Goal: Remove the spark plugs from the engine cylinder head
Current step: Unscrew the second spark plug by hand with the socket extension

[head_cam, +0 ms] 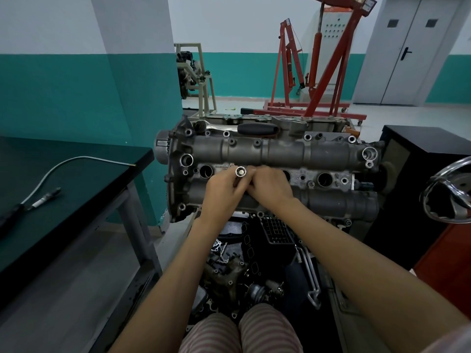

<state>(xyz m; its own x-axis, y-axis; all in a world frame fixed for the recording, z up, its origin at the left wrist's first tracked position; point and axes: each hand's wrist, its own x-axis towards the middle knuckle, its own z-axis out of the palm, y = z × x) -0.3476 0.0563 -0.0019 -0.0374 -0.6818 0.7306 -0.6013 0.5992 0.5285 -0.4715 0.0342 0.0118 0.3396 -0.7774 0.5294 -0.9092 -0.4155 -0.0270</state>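
**torque_newbie:** ok so what am I looking at? where's everything sitting?

**me:** Head cam, looking down over the cylinder head (280,151). It lies crosswise in front of me, timing end to my left. Both hands meet over the middle row of plug wells. My left hand (224,192) has its fingers curled round a socket (240,171), a shiny tube with its open end pointing up at the camera. I can see something pale inside the bore, but I can't tell if that's a plug or just the socket's insert. My right hand (271,188) sits right against the left one, fingers bent and tucked in toward the socket. Whether it's actually pinching it or just resting there, can't tell, the fingertips are hidden.

**torque_newbie:** and the wells?

**me:** Left well (206,171) is open and dark, right well (324,179) same. One more peeks out just past my right hand, the rest is covered by my hands. No idea what's down in them, too dark.

**torque_newbie:** other tools nearby?

**me:** A ratchet (254,128) with a black grip lies along the far edge of the head. Off to my left there's a bench (76,200) with a grey cable (51,174) on it. A red crane (318,72) stands at the back, and loose engine parts sit on the floor under my arms.
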